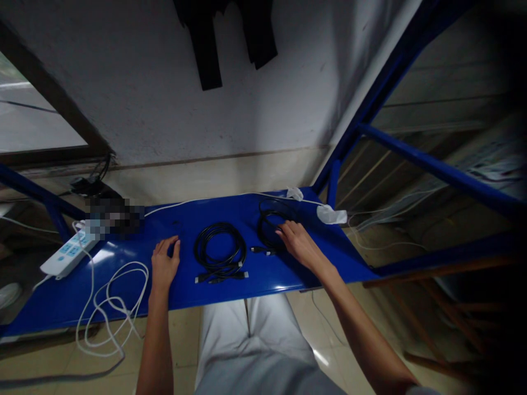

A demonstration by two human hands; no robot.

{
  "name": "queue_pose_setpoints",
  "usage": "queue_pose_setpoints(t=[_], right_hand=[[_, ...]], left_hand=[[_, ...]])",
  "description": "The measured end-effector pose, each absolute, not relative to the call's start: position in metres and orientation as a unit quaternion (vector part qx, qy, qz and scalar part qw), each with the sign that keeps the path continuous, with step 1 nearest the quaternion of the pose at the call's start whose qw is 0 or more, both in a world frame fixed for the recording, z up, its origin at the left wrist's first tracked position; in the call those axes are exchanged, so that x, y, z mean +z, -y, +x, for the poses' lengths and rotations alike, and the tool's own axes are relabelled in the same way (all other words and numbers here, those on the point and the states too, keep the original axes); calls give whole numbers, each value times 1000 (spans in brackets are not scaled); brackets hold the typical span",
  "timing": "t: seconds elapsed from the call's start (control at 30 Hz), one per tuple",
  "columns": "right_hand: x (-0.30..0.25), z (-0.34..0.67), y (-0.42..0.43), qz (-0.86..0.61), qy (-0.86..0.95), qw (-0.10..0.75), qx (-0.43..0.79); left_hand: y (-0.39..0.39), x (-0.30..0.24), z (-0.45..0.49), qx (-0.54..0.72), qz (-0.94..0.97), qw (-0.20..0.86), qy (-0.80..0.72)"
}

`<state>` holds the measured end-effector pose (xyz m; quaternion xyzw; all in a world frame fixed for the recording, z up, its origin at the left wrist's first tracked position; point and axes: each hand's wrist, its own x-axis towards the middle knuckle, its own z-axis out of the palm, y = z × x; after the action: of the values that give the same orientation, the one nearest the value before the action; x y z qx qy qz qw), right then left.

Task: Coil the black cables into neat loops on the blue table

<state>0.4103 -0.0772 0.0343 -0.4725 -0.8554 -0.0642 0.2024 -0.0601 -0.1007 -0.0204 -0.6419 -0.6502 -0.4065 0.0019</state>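
My left hand [164, 263] lies on the blue metal shelf [193, 293], fingers loosely curled and a little apart, holding nothing. Just to its right sits a coiled black cable [220, 249] with its plugs at the front. My right hand [298, 241] rests with fingers stretched out on a second black cable coil [269, 222] further right; whether it grips the coil I cannot make out.
A white power strip [68, 253] sits at the shelf's left end, and a white cord [111, 307] loops over the front edge. White crumpled bits [331, 215] lie at the right rear corner. Blue rack posts [411, 159] rise on the right. My lap is below.
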Motion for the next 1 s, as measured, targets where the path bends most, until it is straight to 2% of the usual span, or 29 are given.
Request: queue_pose_setpoints(t=[0.27, 0.4, 0.47, 0.63, 0.8, 1.0], right_hand=[[66, 424, 73, -477, 841, 235, -95], [88, 429, 77, -472, 840, 244, -109], [96, 430, 79, -466, 842, 247, -108], [104, 427, 82, -459, 847, 248, -103], [108, 423, 84, -454, 851, 238, -110], [109, 425, 86, -441, 857, 230, -134]], left_hand=[[112, -6, -44, -432, -632, 27, 643], [126, 15, 0, -479, -644, 22, 596], [132, 28, 38, -492, -681, -19, 542], [123, 42, 152, -356, -802, -189, 441], [97, 25, 224, -236, -856, -175, 425], [81, 11, 252, -234, -863, -163, 417]])
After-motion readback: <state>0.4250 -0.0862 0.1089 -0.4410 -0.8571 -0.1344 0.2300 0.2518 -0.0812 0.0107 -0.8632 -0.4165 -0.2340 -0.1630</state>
